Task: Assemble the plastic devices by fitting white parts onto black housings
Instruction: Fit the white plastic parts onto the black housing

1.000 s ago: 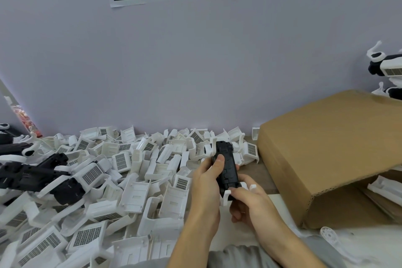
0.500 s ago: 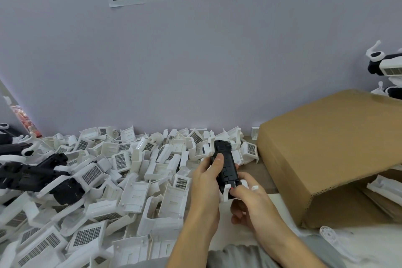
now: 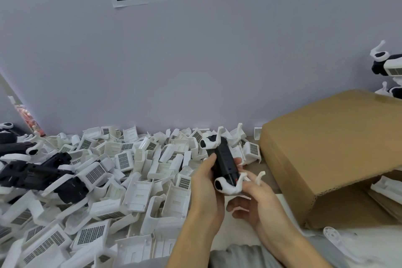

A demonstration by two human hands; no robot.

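1. My left hand (image 3: 206, 178) has its grip wrapped round the black housing (image 3: 225, 162), thumb lying along its near face. I hold it in the air above the tabletop (image 3: 268, 172), tilted, with its far end pointing towards the wall.
2. My right hand (image 3: 254, 198) has its grip on the white part (image 3: 230, 187) at the near end of the housing, thumb pressing it from the right. Another white part (image 3: 210, 142) already sits at the far end.
3. Whether the near part is fully seated I cannot tell; my fingers hide the joint.
4. Risk, as I judge it: the part has thin curved prongs sticking out past my right thumb. If I push at an angle, a prong could bend or snap, or the part could seat crooked.
5. Second risk: my left grip covers only the middle of the housing, so a hard push from the right could make it slip or twist in my palm.
6. Around me: a heap of loose white parts (image 3: 134, 172) covers the tabletop to the left, and black pieces (image 3: 32, 172) lie on it at the far left.
7. A cardboard box (image 3: 326, 154) lies just to the right and crowds my right elbow's room.
8. Finished pieces (image 3: 387, 67) show at the far right edge.
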